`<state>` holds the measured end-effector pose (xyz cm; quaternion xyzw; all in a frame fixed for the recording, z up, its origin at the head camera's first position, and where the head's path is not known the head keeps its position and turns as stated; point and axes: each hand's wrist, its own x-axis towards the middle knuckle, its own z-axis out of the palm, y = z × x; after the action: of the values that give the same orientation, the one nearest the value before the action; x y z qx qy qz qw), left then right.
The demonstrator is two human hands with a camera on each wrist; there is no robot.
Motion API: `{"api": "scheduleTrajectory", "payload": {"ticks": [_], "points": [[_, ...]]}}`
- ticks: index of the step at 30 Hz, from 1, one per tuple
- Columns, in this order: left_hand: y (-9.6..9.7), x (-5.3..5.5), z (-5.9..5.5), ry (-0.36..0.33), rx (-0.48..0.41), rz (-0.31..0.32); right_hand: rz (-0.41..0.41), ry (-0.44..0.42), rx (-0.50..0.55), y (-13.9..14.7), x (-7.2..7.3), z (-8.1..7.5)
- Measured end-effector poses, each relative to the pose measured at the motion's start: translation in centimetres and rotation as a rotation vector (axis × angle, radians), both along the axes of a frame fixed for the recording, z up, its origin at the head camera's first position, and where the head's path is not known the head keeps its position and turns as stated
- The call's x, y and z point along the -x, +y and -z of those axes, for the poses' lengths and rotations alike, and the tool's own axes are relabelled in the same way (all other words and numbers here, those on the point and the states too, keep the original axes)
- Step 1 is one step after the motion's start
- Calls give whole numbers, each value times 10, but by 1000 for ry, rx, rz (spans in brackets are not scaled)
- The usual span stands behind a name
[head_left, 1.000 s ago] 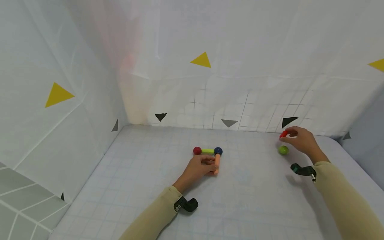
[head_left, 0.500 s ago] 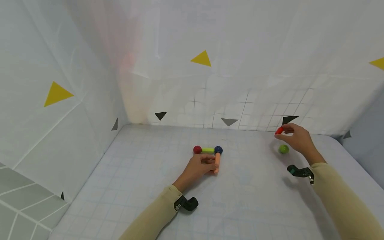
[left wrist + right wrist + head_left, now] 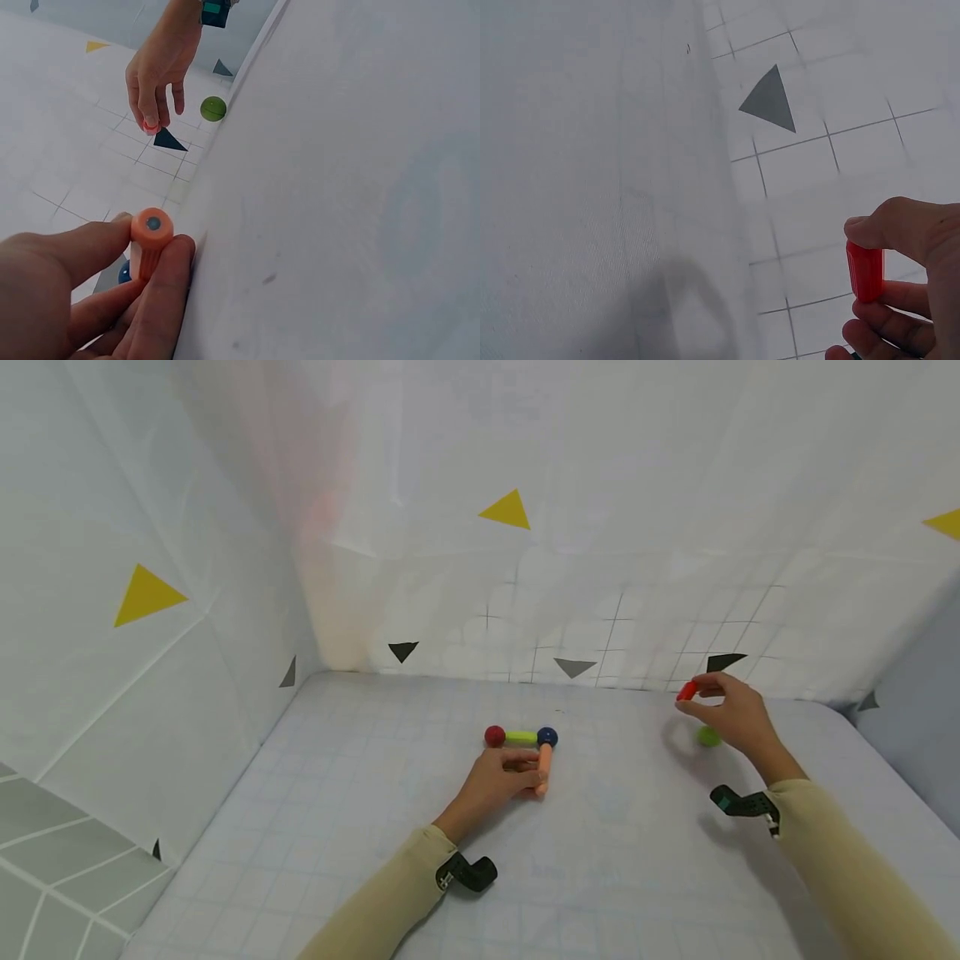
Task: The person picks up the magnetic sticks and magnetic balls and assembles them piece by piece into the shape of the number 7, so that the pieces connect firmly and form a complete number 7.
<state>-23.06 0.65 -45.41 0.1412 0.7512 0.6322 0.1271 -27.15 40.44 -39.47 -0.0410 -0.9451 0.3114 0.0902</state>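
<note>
Near the middle of the counter (image 3: 615,868), your left hand (image 3: 487,783) sits low with its grip pinched on a ribbed orange rod (image 3: 546,760), thumb on one side and fingers on the other. The rod runs away from you, its far end meeting a dark blue ball (image 3: 547,737); from that ball a yellow-green rod (image 3: 521,737) leads left to a dark red ball (image 3: 494,736), making a corner. Toward the far right, your right hand (image 3: 731,714) is raised above the surface, its grip clamped on a short red rod (image 3: 866,271) between thumb and fingers, the rod tilted. A green ball (image 3: 707,737) lies on the counter, partly hidden by that hand. Your forearms reach forward in tan sleeves (image 3: 378,902), a black wrist camera (image 3: 472,872) on each.
</note>
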Motion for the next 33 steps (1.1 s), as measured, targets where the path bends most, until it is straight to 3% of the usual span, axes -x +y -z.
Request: {"api": "scheduleTrajectory", "payload": {"ticks": [17, 33], "points": [[1, 2, 2, -83, -95, 48, -74, 89, 38, -33, -16, -4], [0, 1, -2, -47, -74, 38, -118, 142, 42, -52, -31, -5]]}}
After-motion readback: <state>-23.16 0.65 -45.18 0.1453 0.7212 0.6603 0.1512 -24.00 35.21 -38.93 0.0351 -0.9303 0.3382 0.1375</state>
